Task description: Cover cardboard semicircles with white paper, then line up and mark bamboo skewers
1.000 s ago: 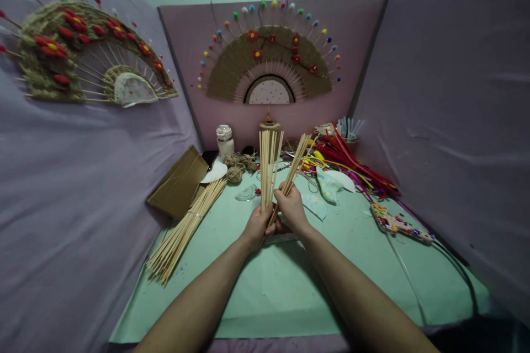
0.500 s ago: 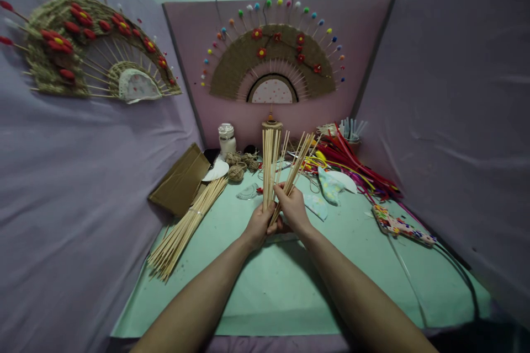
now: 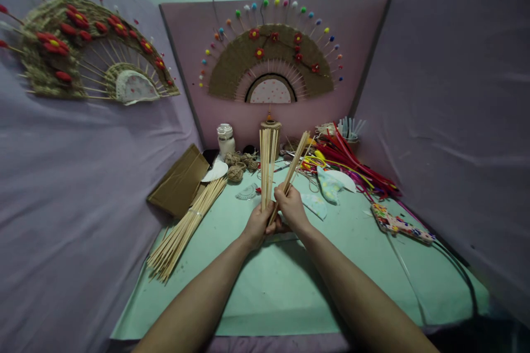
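Observation:
My left hand (image 3: 257, 226) is closed around the lower ends of a cluster of thin bamboo sticks (image 3: 267, 168), which stand nearly upright. A second, smaller cluster of bamboo sticks (image 3: 296, 160) leans to the right, and my right hand (image 3: 291, 208) grips it near its lower part. Both clusters come close together at the bottom, where my fingers hide the ends. A thick tied bundle of bamboo sticks (image 3: 188, 229) lies on the table to the left of my hands. Beside my right hand rests a piece of pale patterned cloth (image 3: 314, 206).
Around the green tabletop (image 3: 273, 292) stand a cardboard piece (image 3: 178, 181), a jar (image 3: 226, 140), twine balls (image 3: 235, 173), a clear protractor (image 3: 247, 192), red pipe cleaners (image 3: 356, 165) and a flower-patterned glue gun (image 3: 401, 225) with a cord. Decorated fans (image 3: 232, 66) hang on the walls.
The loose sticks between the two clusters have come together with the right-hand cluster, leaving a clearer gap. Both hands stay in nearly the same place.

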`<state>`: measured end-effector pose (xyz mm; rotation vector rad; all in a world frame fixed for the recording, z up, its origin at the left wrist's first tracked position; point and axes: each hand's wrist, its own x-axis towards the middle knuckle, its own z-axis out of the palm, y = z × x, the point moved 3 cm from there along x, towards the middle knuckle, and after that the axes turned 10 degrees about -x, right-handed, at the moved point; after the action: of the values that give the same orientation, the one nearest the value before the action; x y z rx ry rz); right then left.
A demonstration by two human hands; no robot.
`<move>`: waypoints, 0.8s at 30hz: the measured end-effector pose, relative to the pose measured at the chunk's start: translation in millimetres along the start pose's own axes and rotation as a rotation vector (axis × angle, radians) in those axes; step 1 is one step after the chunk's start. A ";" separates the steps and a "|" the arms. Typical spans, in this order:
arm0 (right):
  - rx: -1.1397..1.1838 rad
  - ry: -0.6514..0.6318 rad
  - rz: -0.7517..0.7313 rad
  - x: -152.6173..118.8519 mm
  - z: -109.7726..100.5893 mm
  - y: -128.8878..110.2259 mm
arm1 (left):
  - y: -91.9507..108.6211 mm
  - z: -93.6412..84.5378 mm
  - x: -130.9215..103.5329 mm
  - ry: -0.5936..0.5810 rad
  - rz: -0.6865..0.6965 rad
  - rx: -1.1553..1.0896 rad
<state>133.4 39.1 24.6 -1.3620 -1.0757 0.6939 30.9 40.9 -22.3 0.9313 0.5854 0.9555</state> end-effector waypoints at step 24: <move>0.014 -0.026 -0.001 1.7 -0.7 -3.5 | -1.4 -0.5 -0.6 -0.020 -0.001 0.024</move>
<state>134.0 39.9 28.4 -1.3436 -1.0905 0.7190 30.9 40.2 -23.7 0.9605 0.5818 0.9390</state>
